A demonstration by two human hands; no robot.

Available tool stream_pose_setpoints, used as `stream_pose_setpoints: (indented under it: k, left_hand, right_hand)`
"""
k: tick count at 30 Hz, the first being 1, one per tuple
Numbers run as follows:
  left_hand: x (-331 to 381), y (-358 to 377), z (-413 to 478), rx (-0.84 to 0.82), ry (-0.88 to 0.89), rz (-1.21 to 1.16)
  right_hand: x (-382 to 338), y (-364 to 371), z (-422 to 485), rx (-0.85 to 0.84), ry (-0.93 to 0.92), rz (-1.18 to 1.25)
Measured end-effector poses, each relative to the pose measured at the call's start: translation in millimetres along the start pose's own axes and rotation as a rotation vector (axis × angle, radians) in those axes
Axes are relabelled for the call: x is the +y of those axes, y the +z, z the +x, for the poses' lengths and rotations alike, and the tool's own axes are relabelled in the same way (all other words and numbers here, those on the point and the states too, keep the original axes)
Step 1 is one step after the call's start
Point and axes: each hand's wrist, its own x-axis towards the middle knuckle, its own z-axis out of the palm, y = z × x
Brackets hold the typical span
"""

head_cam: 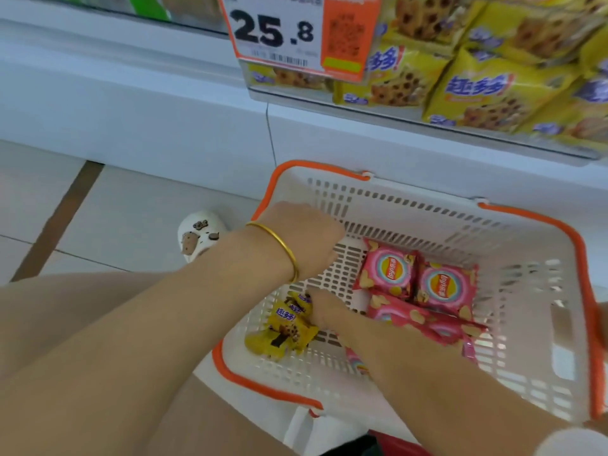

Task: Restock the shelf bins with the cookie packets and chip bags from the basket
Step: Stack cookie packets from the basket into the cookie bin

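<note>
A white basket with an orange rim (585, 291) stands on the floor below the shelf. In its near left corner lie yellow cookie packets (283, 337). My right hand (329, 312) reaches in and its fingers close on the top of those packets. Several pink chip bags (444, 287) lie in the middle of the basket, partly under my right forearm. My left hand (302, 238), with a gold bangle at the wrist, hangs over the basket's left side, knuckles up. Its fingers curl down out of sight. A shelf bin (411, 115) at the upper right holds many yellow cookie packets (477, 90).
A price tag reading 25.8 (276, 31) hangs at the bin's left end. The white base of the shelf unit (148, 110) runs behind the basket. A white shoe (200, 235) stands on the tiled floor left of the basket. My bare legs fill the lower left.
</note>
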Motion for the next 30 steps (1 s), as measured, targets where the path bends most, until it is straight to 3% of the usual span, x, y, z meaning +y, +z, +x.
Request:
stream_pose_setpoints:
  k: [2,5,10,16,21,24,27,29,30]
  left_hand:
    - [-1.0,-0.4,-0.5,0.009,-0.011,-0.035]
    - [-2.6,-2.6,-1.5,-0.003,-0.042,-0.050]
    - [1.1,-5.7,2.7,-0.066,-0.086,-0.059]
    - [26.1,-18.3,16.1,-0.059,-0.159,-0.567]
    - [52.6,-59.2,11.3,0.382,-0.072,-0.774]
    - [67.5,-112.1,-0.1,0.756,0.057,-0.747]
    - [71.1,-169.4,-5.9,1.146,0.066,-0.550]
    - [63.1,-198.3,3.6,1.223,0.021,-0.276]
    - [57.4,-209.8,12.3,1.185,-0.001,-0.157]
  right_hand:
    - [0.5,-3.6,-4.9,0.064,0.038,0.082]
    - [-1.7,-34.5,-27.7,0.122,0.050,0.398]
    - [18.5,-104.1,-94.6,-0.135,-0.041,1.021]
    - [32.2,-170.9,-182.2,-0.090,-0.275,0.987]
    - [37.7,-220.3,-264.3,0.278,-0.396,0.682]
    - [35.9,-263.0,-330.3,0.550,-0.482,0.615]
    - [30.9,-304.8,-378.4,0.895,-0.506,0.597]
    - [28.3,-334.2,-387.3,1.090,-0.467,0.571]
    - [26.9,-349.3,-386.8,1.173,-0.449,0.559]
